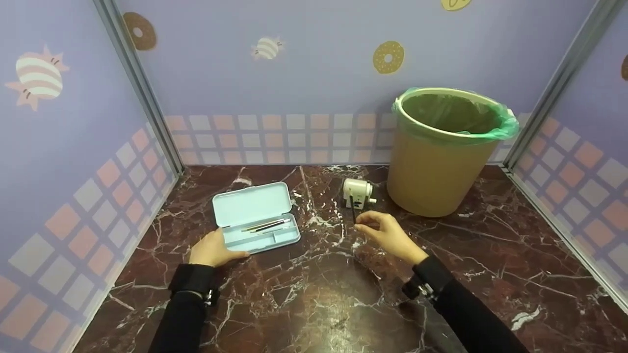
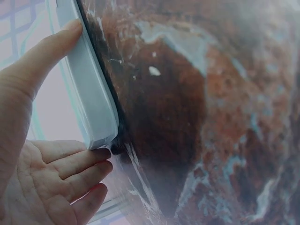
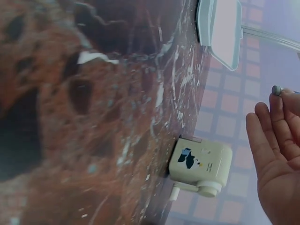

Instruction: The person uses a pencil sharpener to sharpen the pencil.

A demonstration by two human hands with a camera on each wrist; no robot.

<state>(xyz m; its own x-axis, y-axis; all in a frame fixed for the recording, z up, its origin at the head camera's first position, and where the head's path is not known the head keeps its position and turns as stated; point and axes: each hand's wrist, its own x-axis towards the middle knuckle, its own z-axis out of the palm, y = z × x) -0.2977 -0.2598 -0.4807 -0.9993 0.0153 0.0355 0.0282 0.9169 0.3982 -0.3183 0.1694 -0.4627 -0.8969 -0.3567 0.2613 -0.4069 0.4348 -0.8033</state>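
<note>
My left hand (image 1: 211,249) holds the near left corner of an open light-blue pencil case (image 1: 251,198). In the left wrist view the thumb lies along the wall of the case (image 2: 91,79), while the fingertips touch its corner. Several pencils (image 1: 267,225) lie in the compartments. My right hand (image 1: 387,234) pinches a dark pencil (image 1: 353,211) between thumb and fingertips, its other fingers extended in the right wrist view. Seen from the head, the raised pencil overlaps a cream pencil sharpener (image 1: 359,190) with a side crank. The pencil's end (image 3: 277,90) shows at the fingertips.
A beige bin (image 1: 436,171) lined with a green bag stands at the back right, just beyond the sharpener. The dark marbled tabletop (image 1: 314,294) is bounded by patterned panels (image 1: 294,88) at the back and both sides.
</note>
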